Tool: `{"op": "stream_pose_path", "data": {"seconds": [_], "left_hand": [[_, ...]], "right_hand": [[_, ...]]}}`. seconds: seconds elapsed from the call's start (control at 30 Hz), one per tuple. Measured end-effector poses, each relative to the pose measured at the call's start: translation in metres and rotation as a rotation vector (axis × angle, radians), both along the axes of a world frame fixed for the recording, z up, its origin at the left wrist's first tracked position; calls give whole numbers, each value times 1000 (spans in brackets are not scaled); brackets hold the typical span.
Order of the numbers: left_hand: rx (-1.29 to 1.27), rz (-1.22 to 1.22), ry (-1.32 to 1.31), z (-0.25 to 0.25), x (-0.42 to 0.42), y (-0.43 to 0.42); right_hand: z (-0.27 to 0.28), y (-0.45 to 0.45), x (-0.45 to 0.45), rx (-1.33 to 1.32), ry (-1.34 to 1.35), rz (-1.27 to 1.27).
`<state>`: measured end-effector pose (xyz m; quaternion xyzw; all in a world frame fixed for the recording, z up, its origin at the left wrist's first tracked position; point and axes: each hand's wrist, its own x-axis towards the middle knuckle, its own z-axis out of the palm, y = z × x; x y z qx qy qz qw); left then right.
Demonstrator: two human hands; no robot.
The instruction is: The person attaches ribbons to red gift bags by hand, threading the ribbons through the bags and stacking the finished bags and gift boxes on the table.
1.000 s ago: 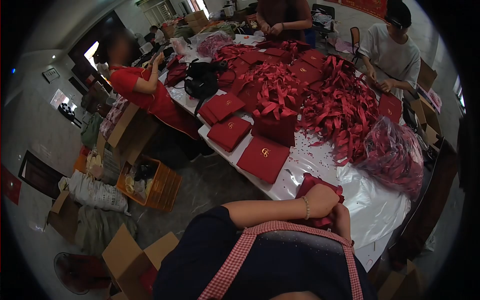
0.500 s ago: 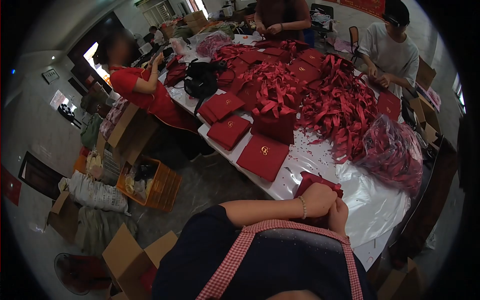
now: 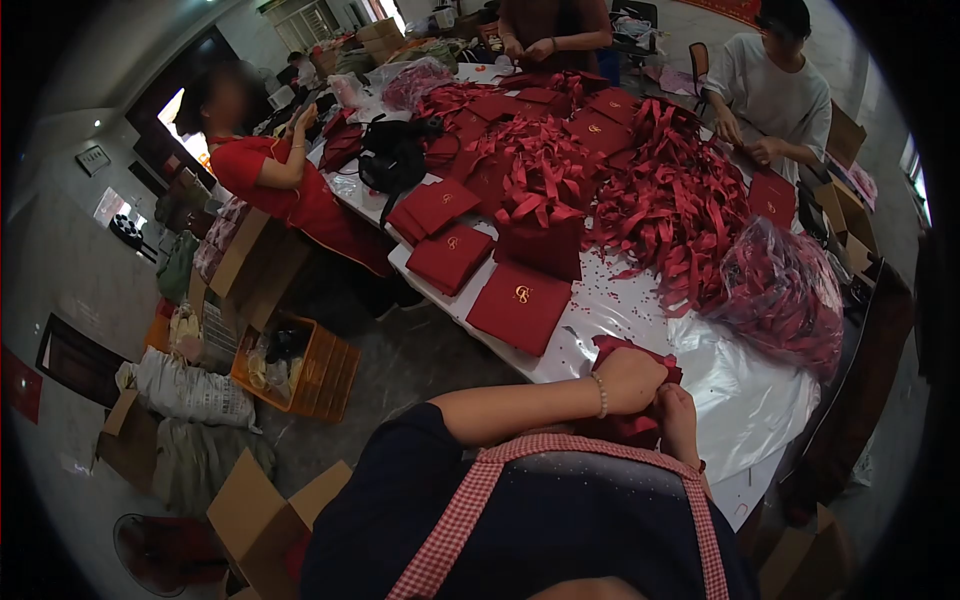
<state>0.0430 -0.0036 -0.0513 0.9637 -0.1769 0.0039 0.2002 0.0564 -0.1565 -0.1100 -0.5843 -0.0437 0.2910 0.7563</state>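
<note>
At the near edge of the table, my left hand (image 3: 632, 380), with a beaded bracelet at the wrist, is closed on a red gift bag (image 3: 630, 430). My right hand (image 3: 679, 418) pinches at the same bag, close beside the left fingers. My hands hide much of the bag, and the exact fingertip contact cannot be made out. Just beyond lies a flat red bag with a gold logo (image 3: 520, 308). Stacks of similar bags (image 3: 449, 258) sit to its left, and a large heap of red ribbons (image 3: 672, 200) covers the table's middle.
A clear plastic bag of red ribbons (image 3: 785, 295) rests on the right of the white-covered table (image 3: 740, 400). A black bag (image 3: 390, 155) lies at the left edge. Several people work around the table. An orange crate (image 3: 325, 370) and open cardboard box (image 3: 260, 520) stand on the floor.
My hands stay on the red bag, with the right fingers slightly shifted and the bag's lower part more visible. The whole view has tilted a little. The white-shirted person's hands have moved apart.
</note>
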Motion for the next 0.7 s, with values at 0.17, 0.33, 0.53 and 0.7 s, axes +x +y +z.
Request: {"op": "stream_pose_path", "data": {"seconds": [0.17,0.33,0.53,0.7], "left_hand": [[-7,13,19,-12,-4,-11],[7,-36,-7,-5,-6,-8],[33,-80,219,18,8,0],[100,-133,388,24,17,-5]], "right_hand": [[10,1,-6,-736,-729,-29],[-12,8,-2,-377,-561,-124],[29,-17,5,18,315,182],[19,-19,1,228,571,161]]}}
